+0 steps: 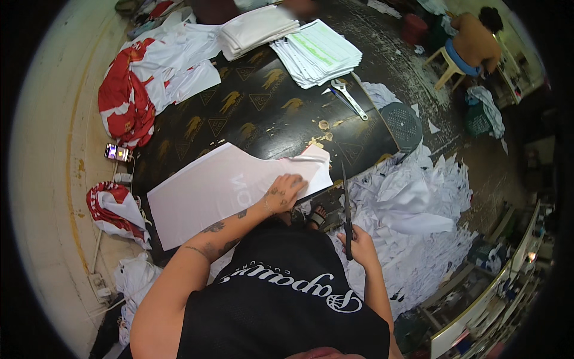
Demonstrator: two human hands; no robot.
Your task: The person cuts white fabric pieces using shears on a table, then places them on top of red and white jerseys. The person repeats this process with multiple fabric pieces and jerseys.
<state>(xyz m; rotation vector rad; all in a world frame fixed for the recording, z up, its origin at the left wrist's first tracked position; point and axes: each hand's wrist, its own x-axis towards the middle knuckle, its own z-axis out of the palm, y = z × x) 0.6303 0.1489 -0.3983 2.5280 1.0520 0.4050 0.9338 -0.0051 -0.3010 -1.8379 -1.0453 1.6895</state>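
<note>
My left hand (286,191) lies flat, fingers apart, on a stack of white cut fabric pieces (221,188) at the near edge of a dark worktable (251,119). Beside the table edge, my right hand (357,238) grips a long pair of dark scissors (347,209), blades pointing away from me toward the corner of the stack. The scissors do not touch the fabric.
Farther back on the table lie folded white cloth (257,29), a stack of printed sheets (317,52), red and white garments (128,102) and a wrench (350,99). White fabric scraps (418,209) cover the floor on the right. A phone (118,153) rests at left. A person sits on a stool (472,42) far back.
</note>
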